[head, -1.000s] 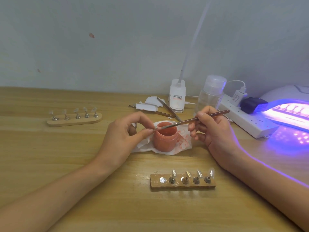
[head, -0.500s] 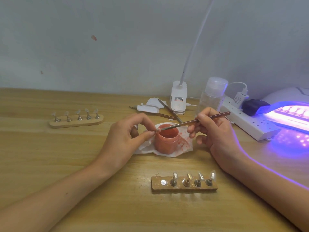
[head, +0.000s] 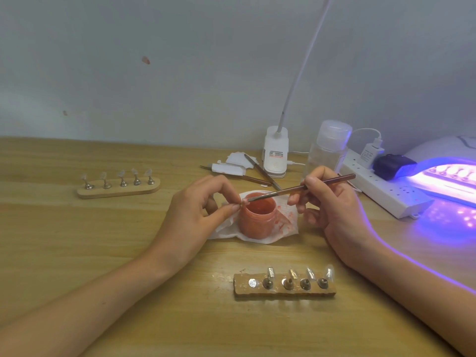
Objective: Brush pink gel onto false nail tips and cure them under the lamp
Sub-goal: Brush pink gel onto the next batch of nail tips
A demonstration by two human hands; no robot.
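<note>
My left hand pinches a small nail tip between thumb and forefinger, just left of the open pink gel jar. My right hand grips a thin brush whose bristles touch the tip over the jar's rim. The jar stands on a gel-stained white wipe. A wooden holder near me carries several stands, its leftmost magnet bare. A second holder with several clear tips sits at the far left. The curing lamp glows violet at the right, with a row of tips inside.
Behind the jar lie spare brushes and white scraps. A white clip-lamp base, a clear pump bottle and a white power strip with plugs stand along the wall.
Both hands stay over the jar with only slight shifts. The brush tip keeps stroking the pinched nail tip.
</note>
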